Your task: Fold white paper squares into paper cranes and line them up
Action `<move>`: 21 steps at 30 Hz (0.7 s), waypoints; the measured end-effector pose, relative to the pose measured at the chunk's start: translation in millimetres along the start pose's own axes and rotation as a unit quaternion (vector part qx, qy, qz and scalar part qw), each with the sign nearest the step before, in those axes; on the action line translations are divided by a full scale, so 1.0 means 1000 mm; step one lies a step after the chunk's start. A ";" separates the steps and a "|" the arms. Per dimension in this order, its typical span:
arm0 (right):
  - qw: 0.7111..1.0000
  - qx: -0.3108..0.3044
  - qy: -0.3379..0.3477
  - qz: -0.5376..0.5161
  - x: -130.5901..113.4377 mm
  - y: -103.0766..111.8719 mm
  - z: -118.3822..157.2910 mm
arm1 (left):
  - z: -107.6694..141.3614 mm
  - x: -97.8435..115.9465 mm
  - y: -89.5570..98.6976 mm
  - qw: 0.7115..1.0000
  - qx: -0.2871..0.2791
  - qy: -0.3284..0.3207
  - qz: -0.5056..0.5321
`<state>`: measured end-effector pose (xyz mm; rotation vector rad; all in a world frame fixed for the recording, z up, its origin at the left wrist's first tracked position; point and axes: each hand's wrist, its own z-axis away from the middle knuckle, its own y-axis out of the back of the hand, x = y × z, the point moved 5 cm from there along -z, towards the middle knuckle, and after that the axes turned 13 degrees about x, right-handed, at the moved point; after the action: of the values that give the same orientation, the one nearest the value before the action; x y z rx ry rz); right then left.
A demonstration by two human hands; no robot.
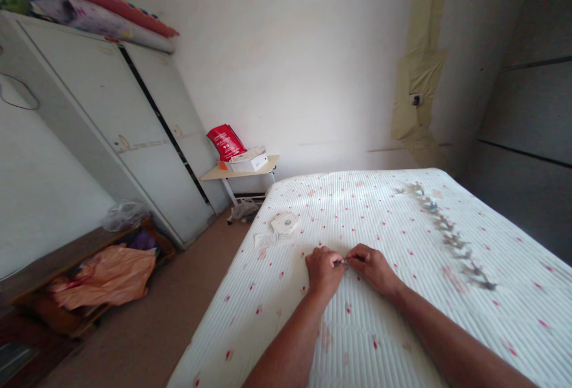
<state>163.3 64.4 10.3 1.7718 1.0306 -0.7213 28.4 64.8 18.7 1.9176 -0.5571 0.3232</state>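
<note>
Both hands meet above the middle of a white ribbed bedspread (pixel 357 340) dotted with red marks. My left hand (pixel 322 270) is closed in a pinch on a tiny greyish piece (pixel 344 263). From the other side, the thumb and fingers of my right hand (pixel 372 267) pinch at the same piece. It is too small and covered to name its kind. To the right, a slanting row of small grey and brown figures (pixel 454 242) lies on the bedspread, their shapes blurred. Left of my hands rest a white packet with a round dark mark (pixel 286 222) and a printed paper slip (pixel 265 241).
Past the bed's far left corner, a small table (pixel 214 173) bears a red bag (pixel 226 142) and a white box (pixel 250 163). A grey cabinet (pixel 98 96) stands left, with rolled mats (pixel 107 15) on top. An orange plastic bag (pixel 107 275) lies lower left.
</note>
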 end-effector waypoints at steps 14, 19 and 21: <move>0.994 -0.002 0.059 0.095 -0.002 -0.004 0.001 | 0.001 -0.004 -0.004 1.000 0.010 -0.016 0.011; 0.987 -0.006 0.100 0.125 -0.006 -0.005 0.002 | 0.001 -0.005 -0.005 1.000 0.002 -0.011 0.014; 0.983 -0.006 0.113 0.142 -0.009 -0.005 0.004 | 0.001 -0.005 -0.005 1.000 0.002 -0.011 0.014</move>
<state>154.7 59.0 14.1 1.9714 0.9005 -0.3417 26.4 66.7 12.3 1.9212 -0.5987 0.3227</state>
